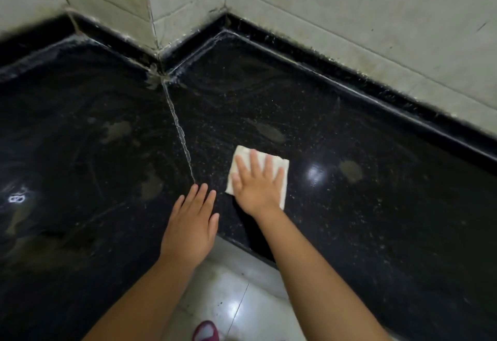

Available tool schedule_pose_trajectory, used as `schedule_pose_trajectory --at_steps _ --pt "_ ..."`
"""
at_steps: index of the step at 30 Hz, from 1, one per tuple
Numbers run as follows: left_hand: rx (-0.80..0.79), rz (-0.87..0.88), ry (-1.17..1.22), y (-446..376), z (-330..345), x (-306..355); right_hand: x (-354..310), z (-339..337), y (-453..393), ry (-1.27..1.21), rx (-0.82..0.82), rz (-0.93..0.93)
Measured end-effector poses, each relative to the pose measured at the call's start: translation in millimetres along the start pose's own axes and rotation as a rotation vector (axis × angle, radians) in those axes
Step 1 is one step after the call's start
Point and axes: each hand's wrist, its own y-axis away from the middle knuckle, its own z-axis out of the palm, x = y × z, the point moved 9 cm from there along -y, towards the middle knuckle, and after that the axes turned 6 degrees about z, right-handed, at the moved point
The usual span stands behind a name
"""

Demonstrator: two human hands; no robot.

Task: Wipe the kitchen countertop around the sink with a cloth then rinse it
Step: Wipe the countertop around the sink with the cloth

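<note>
Dull smears mark the black countertop (80,130) at the left. Her left hand (189,226) lies flat and released near the inner corner edge, fingers straight, holding nothing. Just to its right, the right hand (256,186) presses the folded white cloth (281,168) flat on the stone, fingers spread. Tiled walls (349,12) stand behind.

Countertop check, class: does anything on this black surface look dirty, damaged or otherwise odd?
Yes. Dull greyish smears mark the black countertop on both sides of the cloth, and the seam between slabs shows rough whitish filler. Nothing looks spilled or broken.
</note>
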Motion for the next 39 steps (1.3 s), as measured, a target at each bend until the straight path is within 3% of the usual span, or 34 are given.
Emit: schedule_pose_trajectory --at_steps 2,5,6,10,13,17,20,24,27,29,34,39 --pt "-0.008 -0.005 0.019 1.3 0.9 -1.8 -9.7 8.4 21.6 0.035 0.002 -0.106" --pt "0.01 -0.029 0.143 3.4 -4.9 -1.3 37.1 21.2 68.0 0.097 0.045 -0.146" --pt "0.03 -0.033 0.154 2.7 -9.9 -1.3 68.4 24.5 81.9 0.126 0.097 -0.084" --pt "0.05 -0.091 0.157 -3.2 -20.7 1.7 202.4 21.0 124.0 0.076 0.044 0.312" --pt "0.102 -0.091 0.129 -7.6 -22.9 13.3 288.6 1.7 129.6 -0.097 0.087 0.546" --pt "0.114 0.02 0.125 -24.4 -11.8 55.3 333.8 -34.5 80.2 -0.247 0.157 0.743" --pt "0.091 0.031 0.116 -32.8 -5.2 80.0 317.9 -54.8 11.0 -0.247 0.119 0.689" --pt "0.075 -0.029 0.154 -42.8 0.9 95.3 224.3 -57.2 -51.4 -0.145 0.051 0.359" --pt "0.089 -0.104 0.178 -53.5 -0.1 100.8 156.4 -37.1 -38.8 -0.05 0.067 0.066" --pt "0.139 -0.146 0.2 -62.5 -2.8 103.7 146.7 -21.7 -1.0 0.038 0.126 -0.067" --pt "0.168 -0.166 0.216 -87.7 -1.2 122.1 265.5 6.6 77.5 0.079 0.154 -0.049" --pt "0.125 -0.216 0.111 -95.7 13.9 141.4 424.5 -53.8 40.3 0.007 0.168 0.391"
